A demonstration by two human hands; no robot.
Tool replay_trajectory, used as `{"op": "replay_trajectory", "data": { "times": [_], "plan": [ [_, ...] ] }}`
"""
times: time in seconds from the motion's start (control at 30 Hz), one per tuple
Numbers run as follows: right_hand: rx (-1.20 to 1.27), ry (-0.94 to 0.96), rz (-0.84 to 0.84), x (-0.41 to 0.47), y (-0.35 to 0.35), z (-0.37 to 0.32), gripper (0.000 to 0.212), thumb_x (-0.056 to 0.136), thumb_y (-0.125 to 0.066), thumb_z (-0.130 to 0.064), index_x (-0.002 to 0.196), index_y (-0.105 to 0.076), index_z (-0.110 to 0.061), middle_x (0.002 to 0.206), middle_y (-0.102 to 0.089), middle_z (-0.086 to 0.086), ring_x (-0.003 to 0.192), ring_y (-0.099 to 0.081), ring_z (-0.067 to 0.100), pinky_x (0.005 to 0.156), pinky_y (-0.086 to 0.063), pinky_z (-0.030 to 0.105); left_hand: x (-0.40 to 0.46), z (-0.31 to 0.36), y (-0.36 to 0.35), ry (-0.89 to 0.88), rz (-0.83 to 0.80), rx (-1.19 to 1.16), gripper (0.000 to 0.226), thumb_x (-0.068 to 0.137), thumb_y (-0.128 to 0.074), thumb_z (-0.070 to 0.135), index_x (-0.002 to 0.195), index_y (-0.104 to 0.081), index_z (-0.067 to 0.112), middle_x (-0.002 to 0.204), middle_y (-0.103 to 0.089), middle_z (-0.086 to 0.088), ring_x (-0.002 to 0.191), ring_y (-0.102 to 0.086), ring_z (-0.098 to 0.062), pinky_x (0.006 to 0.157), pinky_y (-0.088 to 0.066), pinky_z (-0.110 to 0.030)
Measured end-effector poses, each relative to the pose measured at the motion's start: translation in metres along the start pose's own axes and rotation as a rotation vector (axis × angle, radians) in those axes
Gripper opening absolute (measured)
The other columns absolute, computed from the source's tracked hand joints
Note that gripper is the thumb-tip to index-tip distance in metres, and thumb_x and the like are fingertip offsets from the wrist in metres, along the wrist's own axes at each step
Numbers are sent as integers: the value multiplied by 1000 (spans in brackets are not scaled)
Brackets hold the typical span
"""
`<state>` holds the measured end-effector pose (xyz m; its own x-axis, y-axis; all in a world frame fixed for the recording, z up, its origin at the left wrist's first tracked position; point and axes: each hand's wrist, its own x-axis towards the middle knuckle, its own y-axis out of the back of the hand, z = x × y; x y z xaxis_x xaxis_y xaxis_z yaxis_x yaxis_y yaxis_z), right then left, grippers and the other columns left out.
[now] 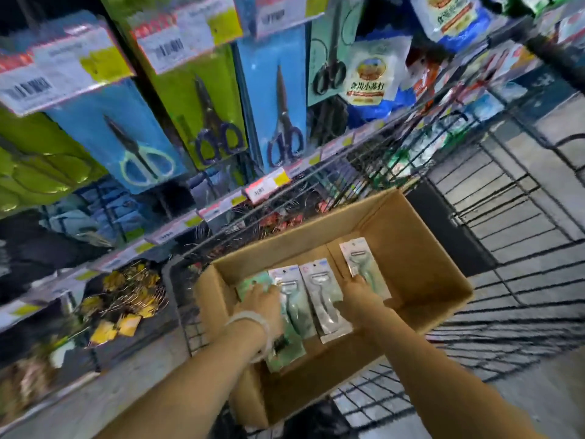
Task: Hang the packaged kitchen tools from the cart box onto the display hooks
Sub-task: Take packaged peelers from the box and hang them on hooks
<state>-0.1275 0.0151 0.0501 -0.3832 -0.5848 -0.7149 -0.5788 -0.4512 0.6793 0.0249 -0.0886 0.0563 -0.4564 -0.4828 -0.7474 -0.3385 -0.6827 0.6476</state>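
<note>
An open cardboard box (421,248) sits in a wire cart (506,236). Several packaged peelers lie flat on its bottom. My left hand (261,301), a white bracelet on its wrist, rests on the leftmost green pack (253,282) next to a peeler pack (292,299). My right hand (359,297) lies over the lower part of the rightmost peeler pack (361,258), fingers curled at its edge. Another peeler pack (323,296) lies between my hands. Both hands are inside the box; their fingertips are partly hidden.
Display hooks on the left carry carded scissors (218,122), (283,122), (133,144) under price tags. Lower shelves hold whisks with yellow tags (126,299). Bagged goods (368,74) hang at upper right. Grey floor lies right of the cart.
</note>
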Motion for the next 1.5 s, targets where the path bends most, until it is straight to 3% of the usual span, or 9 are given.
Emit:
{"op": "replay_trajectory", "data": {
  "times": [0.1,0.3,0.63,0.8,0.93,1.17,1.33,1.43,1.5],
  "plan": [
    [-23,72,5,24,-4,17,37,99,-43,-28,134,-41,-18,136,-49,6,127,-46,25,107,-38,39,19,10,-19,122,-125,-54,65,89,-57,21,146,-25,18,149,-29,-9,137,-30,-30,108,-32,-41],
    [31,67,-125,66,-44,22,49,92,-55,-33,135,-39,-18,132,-49,8,119,-50,24,100,-44,36,55,19,-76,363,-177,-355,65,87,-64,31,140,-33,13,135,-48,-10,121,-49,-28,99,-45,-34],
    [105,-68,-186,130,-94,55,44,93,-50,-28,133,-41,-14,133,-47,10,123,-44,26,101,-40,35,108,21,-137,757,-80,-650,101,76,-73,43,147,-13,4,147,-25,-16,135,-29,-33,106,-34,-40],
    [128,-86,-153,149,-104,57,55,89,-59,-25,138,-35,-16,147,-29,14,133,-34,29,106,-35,36,129,13,-163,858,-23,-818,118,68,-81,42,148,-1,8,147,-26,-19,133,-32,-37,106,-36,-46],
    [137,-89,-127,153,-111,57,51,89,-57,-21,136,-36,-19,143,-30,11,128,-39,29,101,-39,37,134,12,-163,911,9,-798,122,65,-84,37,146,0,4,144,-26,-19,129,-37,-36,101,-39,-42],
    [216,-125,-181,147,-113,58,54,88,-59,-26,136,-36,-18,138,-37,7,120,-44,23,96,-41,31,112,13,-150,957,-26,-1030,89,65,-84,19,132,-27,4,132,-36,-17,119,-45,-35,84,-43,-37],
    [381,-236,-123,150,-116,58,84,76,-71,-42,140,-21,-20,137,-40,12,122,-46,32,101,-43,46,98,21,-149,917,26,-1251,80,58,-86,11,116,-31,8,116,-55,-16,100,-60,-35,85,-53,-41],
    [454,-290,-140,153,-119,56,110,67,-81,-42,148,-11,-16,147,-26,15,135,-32,36,108,-33,47,95,28,-147,868,117,-1349,84,59,-84,2,124,-31,9,112,-54,-12,100,-59,-32,89,-52,-44],
    [481,-314,-148,158,-124,58,109,68,-83,-36,147,-11,-13,147,-25,16,137,-28,35,108,-32,46,96,32,-146,823,142,-1365,87,60,-82,-2,128,-29,11,114,-53,-11,103,-56,-28,90,-50,-40]
  ]
}}
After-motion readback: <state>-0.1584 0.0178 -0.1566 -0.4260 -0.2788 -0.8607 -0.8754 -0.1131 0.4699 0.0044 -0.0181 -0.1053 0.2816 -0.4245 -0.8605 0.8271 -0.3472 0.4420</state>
